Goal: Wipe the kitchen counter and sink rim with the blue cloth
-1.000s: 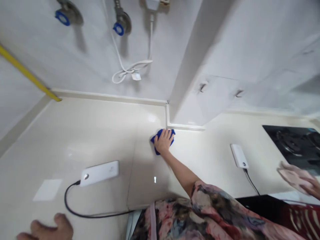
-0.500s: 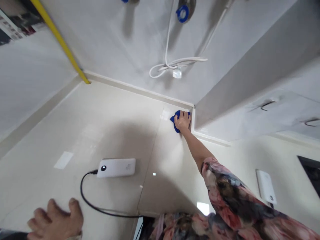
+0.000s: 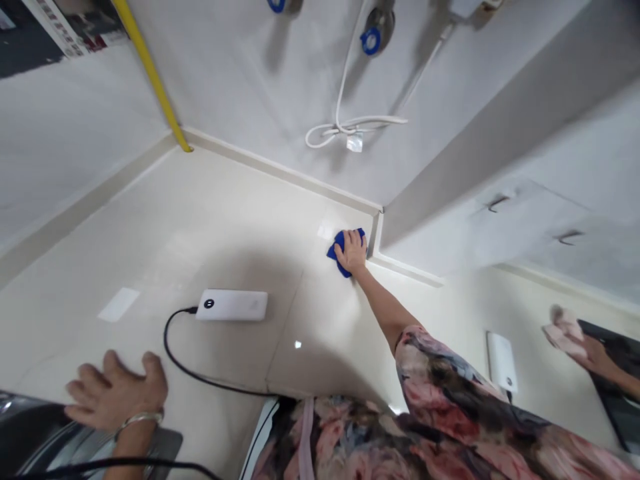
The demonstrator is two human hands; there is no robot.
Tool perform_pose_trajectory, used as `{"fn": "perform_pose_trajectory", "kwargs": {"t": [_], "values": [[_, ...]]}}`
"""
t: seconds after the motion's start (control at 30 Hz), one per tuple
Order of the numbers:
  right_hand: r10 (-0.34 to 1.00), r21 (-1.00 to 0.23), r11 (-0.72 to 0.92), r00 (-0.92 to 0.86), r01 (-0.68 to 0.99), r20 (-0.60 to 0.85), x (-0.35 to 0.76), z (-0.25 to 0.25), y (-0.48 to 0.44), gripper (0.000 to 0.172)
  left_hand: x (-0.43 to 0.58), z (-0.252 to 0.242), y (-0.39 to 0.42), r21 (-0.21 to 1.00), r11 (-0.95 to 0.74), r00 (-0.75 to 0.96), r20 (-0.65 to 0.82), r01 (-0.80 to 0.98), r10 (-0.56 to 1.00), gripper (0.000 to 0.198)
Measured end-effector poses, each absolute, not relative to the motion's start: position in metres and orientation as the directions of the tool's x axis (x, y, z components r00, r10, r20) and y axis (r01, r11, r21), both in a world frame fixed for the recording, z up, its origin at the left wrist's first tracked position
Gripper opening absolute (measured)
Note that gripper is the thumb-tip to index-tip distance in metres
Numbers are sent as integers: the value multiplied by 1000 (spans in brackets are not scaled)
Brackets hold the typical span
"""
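My right hand (image 3: 354, 252) presses a blue cloth (image 3: 342, 268) onto the pale countertop (image 3: 240, 213), close to the inner corner of the wall. Its fingers lie over the cloth, which sticks out around them. On the left, my left hand (image 3: 117, 393) has its fingers spread and holds nothing; a bracelet (image 3: 140, 420) circles the wrist. Nearest to that hand are a black cable (image 3: 187, 365) and a dark glossy appliance (image 3: 35, 437) at the lower left edge. The cable plugs into a white power bank (image 3: 235, 305) lying between my hands.
A yellow pipe (image 3: 155, 77) meets the counter at the back left. A bundled white cord (image 3: 345, 127) hangs on the wall below a blue-ringed valve (image 3: 371, 41). On the right, another person's hand (image 3: 595, 357) holds a pinkish cloth (image 3: 565, 333) near a black panel, with a second white power bank (image 3: 501, 360) nearby.
My right hand and the blue cloth have slid a little away from the corner, towards me. Another person's hand with a pinkish cloth has come into view on the right. The view has shifted.
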State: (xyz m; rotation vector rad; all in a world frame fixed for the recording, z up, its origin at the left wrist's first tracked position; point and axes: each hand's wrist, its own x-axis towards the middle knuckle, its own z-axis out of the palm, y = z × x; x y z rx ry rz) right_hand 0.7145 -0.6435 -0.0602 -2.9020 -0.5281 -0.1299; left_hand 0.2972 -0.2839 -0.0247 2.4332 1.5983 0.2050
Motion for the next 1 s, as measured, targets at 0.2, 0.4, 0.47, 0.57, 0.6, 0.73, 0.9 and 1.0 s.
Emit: {"fn": "perform_pose_trajectory", "kwargs": {"t": [0.2,0.4,0.47,0.57,0.6,0.73,0.9,1.0], "values": [[570,-232,-780,813,581,121,593,-63,-669,68,295,-33,-280,335,-380,393,31,862,919,93],[808,-272,-527,574,805,133,483,-61,-741,71,290,-34,-280,357,-407,420,43,841,906,95],[886,-286,-406,451,868,109,468,-59,-790,71,289,-36,-281,375,-419,431,57,827,901,93],[928,-288,-338,369,896,58,468,-55,-874,69,288,-39,-281,384,-427,432,80,819,899,90],[919,-274,-364,392,890,51,471,-54,-898,70,288,-40,-280,378,-425,428,80,823,900,90],[848,-197,-506,526,840,64,490,-54,-945,68,289,-41,-280,344,-420,423,68,840,903,89],[786,-217,-588,614,779,76,520,-53,-875,65,293,-36,-284,312,-413,422,41,856,906,83],[796,-244,-582,604,776,24,553,-48,-801,64,296,-26,-288,300,-407,420,24,863,907,78]]}}
